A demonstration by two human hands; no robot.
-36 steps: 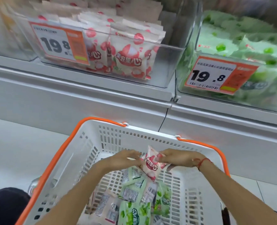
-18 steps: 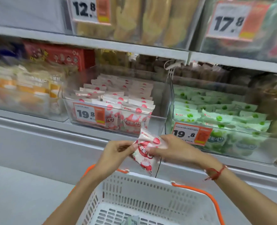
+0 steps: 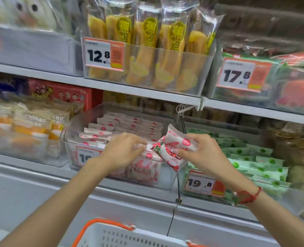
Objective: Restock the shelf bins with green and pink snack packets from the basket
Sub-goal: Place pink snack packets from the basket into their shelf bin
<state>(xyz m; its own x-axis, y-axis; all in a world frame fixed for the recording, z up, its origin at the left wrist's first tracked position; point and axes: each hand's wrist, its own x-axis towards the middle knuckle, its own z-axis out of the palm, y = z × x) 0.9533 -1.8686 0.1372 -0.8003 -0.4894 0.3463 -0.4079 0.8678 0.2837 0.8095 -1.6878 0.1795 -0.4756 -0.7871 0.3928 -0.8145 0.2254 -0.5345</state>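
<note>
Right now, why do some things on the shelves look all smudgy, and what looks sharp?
Head view: the orange packets at far left and the bags at far right are smeared by blur; the 12.8 price tag and the pink packet in the right hand read fairly clearly; the left hand is slightly soft; shelf edges bow from the wide lens.

Right hand point(image 3: 203, 154) grips a pink snack packet point(image 3: 172, 148), tilted, over the front edge of the clear pink bin point(image 3: 165, 180); left hand point(image 3: 122, 152) pinches at its left corner; green bin point(image 3: 254, 157) sits just right; white basket point(image 3: 129, 237) with orange rim below.
</note>
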